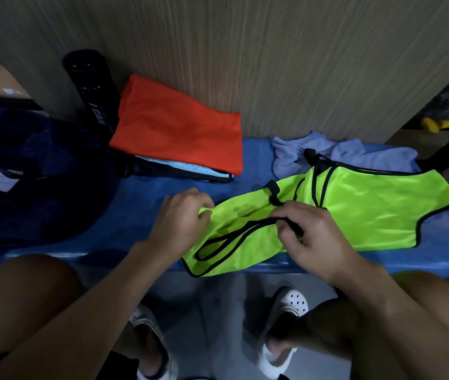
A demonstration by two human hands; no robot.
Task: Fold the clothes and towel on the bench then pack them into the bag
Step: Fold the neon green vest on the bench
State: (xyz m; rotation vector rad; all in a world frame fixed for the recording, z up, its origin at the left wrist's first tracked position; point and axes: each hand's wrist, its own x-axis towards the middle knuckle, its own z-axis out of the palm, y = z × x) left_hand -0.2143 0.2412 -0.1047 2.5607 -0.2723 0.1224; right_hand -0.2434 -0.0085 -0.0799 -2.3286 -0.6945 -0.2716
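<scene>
A neon green bib with black trim lies spread on the blue bench, its near corner hanging over the front edge. My left hand pinches the bib's left edge. My right hand pinches a black-trimmed strap near the bib's middle. A folded orange garment tops a stack of folded clothes at the back of the bench. A crumpled pale purple towel lies behind the bib. The dark blue bag sits at the bench's left end.
A black cylindrical bottle leans against the wooden wall behind the stack. A black frame with yellow parts stands at the far right. My knees and white shoes are below the bench's front edge.
</scene>
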